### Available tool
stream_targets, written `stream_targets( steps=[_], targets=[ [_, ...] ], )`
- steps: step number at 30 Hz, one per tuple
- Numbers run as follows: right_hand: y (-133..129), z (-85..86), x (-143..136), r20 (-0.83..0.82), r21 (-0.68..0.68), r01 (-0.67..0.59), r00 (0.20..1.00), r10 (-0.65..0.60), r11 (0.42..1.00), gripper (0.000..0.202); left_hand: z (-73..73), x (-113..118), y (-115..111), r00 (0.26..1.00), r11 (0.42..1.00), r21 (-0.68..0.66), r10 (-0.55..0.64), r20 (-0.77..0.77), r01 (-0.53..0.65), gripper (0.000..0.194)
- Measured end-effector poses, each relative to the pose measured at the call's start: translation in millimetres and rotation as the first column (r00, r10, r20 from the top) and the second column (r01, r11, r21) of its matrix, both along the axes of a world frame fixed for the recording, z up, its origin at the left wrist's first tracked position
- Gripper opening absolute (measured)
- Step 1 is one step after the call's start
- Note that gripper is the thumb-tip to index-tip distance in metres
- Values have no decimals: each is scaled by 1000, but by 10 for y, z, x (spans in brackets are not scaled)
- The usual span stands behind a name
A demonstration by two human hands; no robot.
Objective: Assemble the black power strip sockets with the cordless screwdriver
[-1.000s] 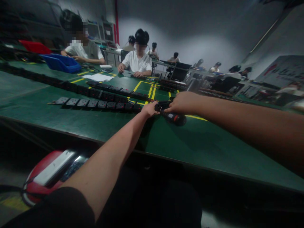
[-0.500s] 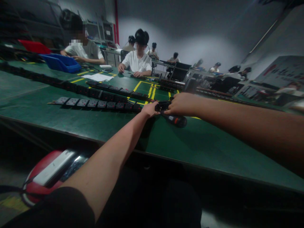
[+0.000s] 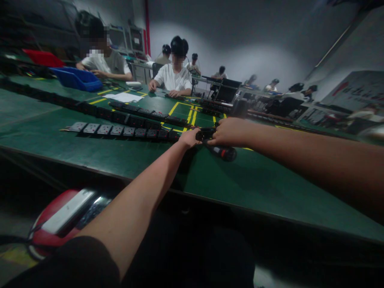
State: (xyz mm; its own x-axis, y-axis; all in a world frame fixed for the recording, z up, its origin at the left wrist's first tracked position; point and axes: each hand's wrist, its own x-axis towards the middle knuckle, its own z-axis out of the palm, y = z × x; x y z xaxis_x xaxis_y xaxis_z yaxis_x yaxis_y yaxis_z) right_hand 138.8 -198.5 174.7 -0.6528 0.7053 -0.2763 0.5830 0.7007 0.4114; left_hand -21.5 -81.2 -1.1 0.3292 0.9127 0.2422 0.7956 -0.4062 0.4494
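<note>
My left hand [image 3: 189, 138] is closed at the right end of a row of flat black modules [image 3: 129, 131] with small red marks. Its fingers grip a black part [image 3: 206, 131] there. My right hand [image 3: 228, 131] is closed at the other side of that part, its fingertips close to the left hand's. What it holds is mostly hidden. A dark, blurred upright shape [image 3: 240, 109] rises just behind the right hand. Below the hands, a black handle with an orange-red band [image 3: 224, 153] points toward the lower right; its other end is hidden by the hands.
More black module strips [image 3: 147, 113] lie on the green table [image 3: 99, 158], marked with yellow tape. Beyond are white paper [image 3: 124, 97], a blue bin [image 3: 76, 80] and a red bin [image 3: 44, 58]. Co-workers sit opposite. A red stool [image 3: 45, 240] bearing white and dark objects stands below at left.
</note>
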Motion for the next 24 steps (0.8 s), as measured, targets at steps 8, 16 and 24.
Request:
stream_targets(
  steps=[8, 16, 24],
  targets=[
    [-1, -6, 32, -44, -18, 38, 998, -38, 999, 36, 31, 3, -15, 1000, 1000, -15, 3, -7, -3, 66],
    [-76, -106, 180, -152, -31, 141, 978, -144, 990, 51, -8, 0, -16, 1000, 999, 37, 2, 0, -2, 57],
    [-184, -272, 276, -276, -118, 294, 908, -316, 948, 59, -27, 0, -20, 1000, 999, 44, -4, -1, 4, 60]
  ],
)
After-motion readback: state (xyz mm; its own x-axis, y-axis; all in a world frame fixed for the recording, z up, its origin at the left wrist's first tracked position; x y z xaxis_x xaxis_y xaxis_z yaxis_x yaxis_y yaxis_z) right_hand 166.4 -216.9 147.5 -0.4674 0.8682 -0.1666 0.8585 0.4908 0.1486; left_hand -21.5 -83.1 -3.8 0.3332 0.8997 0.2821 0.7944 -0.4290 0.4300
